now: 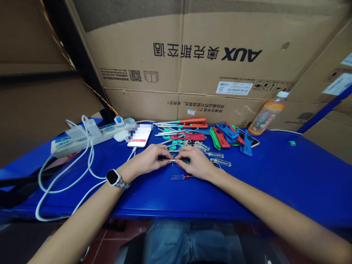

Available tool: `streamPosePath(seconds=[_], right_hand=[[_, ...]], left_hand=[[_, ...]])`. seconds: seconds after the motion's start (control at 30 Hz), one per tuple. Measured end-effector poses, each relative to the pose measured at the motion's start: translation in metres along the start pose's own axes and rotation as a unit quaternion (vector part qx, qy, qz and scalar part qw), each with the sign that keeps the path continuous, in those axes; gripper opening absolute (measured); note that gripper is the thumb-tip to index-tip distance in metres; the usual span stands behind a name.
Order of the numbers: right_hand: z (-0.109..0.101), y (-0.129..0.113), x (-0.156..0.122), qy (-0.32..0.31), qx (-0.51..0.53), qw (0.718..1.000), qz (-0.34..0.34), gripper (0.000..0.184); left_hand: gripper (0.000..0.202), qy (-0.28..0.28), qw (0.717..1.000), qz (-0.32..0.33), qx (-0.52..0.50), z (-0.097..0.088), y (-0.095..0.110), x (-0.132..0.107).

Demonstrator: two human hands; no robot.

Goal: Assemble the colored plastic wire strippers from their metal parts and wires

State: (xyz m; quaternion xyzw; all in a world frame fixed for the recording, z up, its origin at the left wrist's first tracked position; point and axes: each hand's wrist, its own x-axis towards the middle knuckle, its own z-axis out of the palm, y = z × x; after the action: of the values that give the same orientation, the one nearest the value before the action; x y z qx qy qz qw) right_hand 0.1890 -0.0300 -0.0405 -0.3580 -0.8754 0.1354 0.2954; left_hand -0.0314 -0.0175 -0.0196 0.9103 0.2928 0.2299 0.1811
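Observation:
My left hand (152, 159) and my right hand (196, 163) meet over the middle of the blue table, fingertips pinched together on a thin, silvery metal piece (172, 160). Its exact kind is too small to make out, and the fingers cover most of it. A bit of red and green shows beneath my right fingers. Just in front lies a small screwdriver (180, 177) with a clear purplish handle. Behind the hands is a pile of long-nosed lighters (192, 124) with orange and red handles. Clear plastic pieces (217, 155) lie right of my right hand.
Green, red and blue plastic shells (231, 135) are heaped at the right, beside an orange drink bottle (268, 113). On the left are a lit phone (140, 135), a power strip (107, 129) and looped white cables (89, 161). A large cardboard box (192, 73) stands behind.

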Motion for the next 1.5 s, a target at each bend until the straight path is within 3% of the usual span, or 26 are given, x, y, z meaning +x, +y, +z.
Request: streamPosePath(seconds=[0.7, 0.9, 1.03, 1.3, 1.5], right_hand=[[0.004, -0.001, 0.002, 0.019, 0.043, 0.999, 0.02, 0.012], [-0.012, 0.0, 0.006, 0.102, 0.136, 0.985, 0.038, 0.024], [-0.028, 0.007, 0.002, 0.118, 0.126, 0.984, 0.053, 0.026], [-0.044, 0.025, -0.009, 0.089, 0.054, 0.99, 0.092, 0.022], [-0.044, 0.021, -0.017, 0.044, 0.019, 0.998, 0.034, 0.018]], left_hand=[[0.016, -0.014, 1.0, -0.006, 0.008, 0.007, -0.001, -0.001], [0.015, -0.009, 1.0, -0.018, 0.011, 0.009, -0.002, 0.001], [0.017, -0.003, 1.0, -0.011, 0.023, 0.008, -0.001, 0.001], [0.018, -0.009, 0.998, -0.031, 0.047, 0.007, 0.0, 0.0], [0.029, 0.0, 0.998, -0.021, 0.064, 0.012, 0.016, 0.01]])
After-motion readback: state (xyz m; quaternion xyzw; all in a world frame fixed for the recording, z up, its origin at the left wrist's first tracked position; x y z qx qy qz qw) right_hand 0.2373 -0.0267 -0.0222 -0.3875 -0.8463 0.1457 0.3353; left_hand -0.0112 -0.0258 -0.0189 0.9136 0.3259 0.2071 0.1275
